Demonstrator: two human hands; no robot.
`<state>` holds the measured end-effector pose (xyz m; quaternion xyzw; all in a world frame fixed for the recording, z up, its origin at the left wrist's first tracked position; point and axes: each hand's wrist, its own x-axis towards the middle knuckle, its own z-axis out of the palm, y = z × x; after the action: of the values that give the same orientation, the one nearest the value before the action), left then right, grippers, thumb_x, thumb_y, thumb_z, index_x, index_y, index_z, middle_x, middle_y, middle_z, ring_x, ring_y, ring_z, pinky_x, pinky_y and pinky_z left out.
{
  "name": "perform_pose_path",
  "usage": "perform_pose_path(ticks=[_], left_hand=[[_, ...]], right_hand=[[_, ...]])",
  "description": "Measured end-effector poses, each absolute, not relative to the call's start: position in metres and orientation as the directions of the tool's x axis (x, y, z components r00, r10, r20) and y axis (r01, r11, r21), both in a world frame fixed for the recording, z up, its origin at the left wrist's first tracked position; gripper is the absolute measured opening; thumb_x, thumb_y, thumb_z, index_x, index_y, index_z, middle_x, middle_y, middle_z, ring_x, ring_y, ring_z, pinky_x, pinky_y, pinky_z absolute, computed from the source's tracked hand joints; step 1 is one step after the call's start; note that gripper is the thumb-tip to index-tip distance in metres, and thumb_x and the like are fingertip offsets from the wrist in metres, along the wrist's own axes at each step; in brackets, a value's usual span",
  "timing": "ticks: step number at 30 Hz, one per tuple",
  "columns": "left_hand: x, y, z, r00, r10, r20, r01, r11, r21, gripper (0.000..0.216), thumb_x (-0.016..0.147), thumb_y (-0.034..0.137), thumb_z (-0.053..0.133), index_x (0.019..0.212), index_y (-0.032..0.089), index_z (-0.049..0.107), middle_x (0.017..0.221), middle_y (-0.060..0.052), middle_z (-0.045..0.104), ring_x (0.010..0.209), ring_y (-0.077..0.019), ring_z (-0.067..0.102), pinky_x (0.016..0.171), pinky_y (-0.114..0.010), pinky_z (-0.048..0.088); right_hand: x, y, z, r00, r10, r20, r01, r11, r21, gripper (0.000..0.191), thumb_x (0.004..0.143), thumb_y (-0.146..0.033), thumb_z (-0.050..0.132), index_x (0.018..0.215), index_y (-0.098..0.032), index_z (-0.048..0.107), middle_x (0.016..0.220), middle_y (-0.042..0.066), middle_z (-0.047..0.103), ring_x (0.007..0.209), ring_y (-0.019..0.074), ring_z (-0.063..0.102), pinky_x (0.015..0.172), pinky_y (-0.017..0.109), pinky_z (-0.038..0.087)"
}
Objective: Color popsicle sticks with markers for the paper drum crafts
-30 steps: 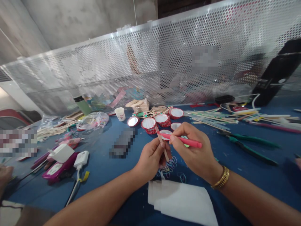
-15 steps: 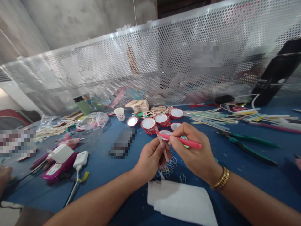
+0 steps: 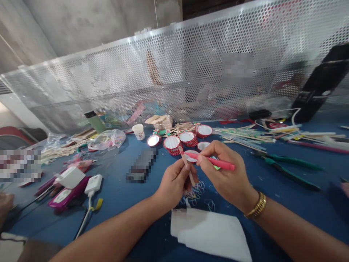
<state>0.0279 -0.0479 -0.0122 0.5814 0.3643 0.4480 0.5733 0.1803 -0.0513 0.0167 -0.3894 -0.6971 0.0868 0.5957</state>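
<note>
My left hand [image 3: 174, 183] grips a thin wooden craft stick [image 3: 187, 166], held upright and tilted above the blue table. My right hand [image 3: 226, 174], with a gold bracelet on its wrist, holds a pink pen-like tool [image 3: 215, 162] whose tip touches the upper part of the stick. Under the hands lie several loose rubber bands [image 3: 199, 193]. A folded white cloth [image 3: 211, 233] lies just in front of me.
Several red-rimmed round caps [image 3: 180, 140] sit behind my hands. Green-handled pliers [image 3: 289, 167] and a spread of sticks [image 3: 259, 136] lie right. A white charger [image 3: 94, 183], a magenta case [image 3: 67, 196] and a plastic bag [image 3: 109, 140] lie left. A perforated metal screen [image 3: 191, 72] closes the back.
</note>
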Motion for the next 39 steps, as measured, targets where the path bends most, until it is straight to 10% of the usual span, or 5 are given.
perform_pose_path(ticks=[39], left_hand=[[0.0282, -0.0475, -0.0101, 0.331, 0.937, 0.111, -0.077, -0.091, 0.993, 0.040, 0.086, 0.057, 0.058, 0.074, 0.018, 0.050, 0.054, 0.005, 0.051, 0.040, -0.0058, 0.041, 0.039, -0.017, 0.030]], right_hand=[[0.1784, -0.0539, 0.0161, -0.024, 0.665, 0.746, 0.418, 0.685, -0.597, 0.014, 0.084, -0.021, 0.056, 0.070, -0.020, 0.055, 0.069, 0.001, 0.058, 0.066, 0.0169, 0.052, 0.068, 0.036, 0.041]])
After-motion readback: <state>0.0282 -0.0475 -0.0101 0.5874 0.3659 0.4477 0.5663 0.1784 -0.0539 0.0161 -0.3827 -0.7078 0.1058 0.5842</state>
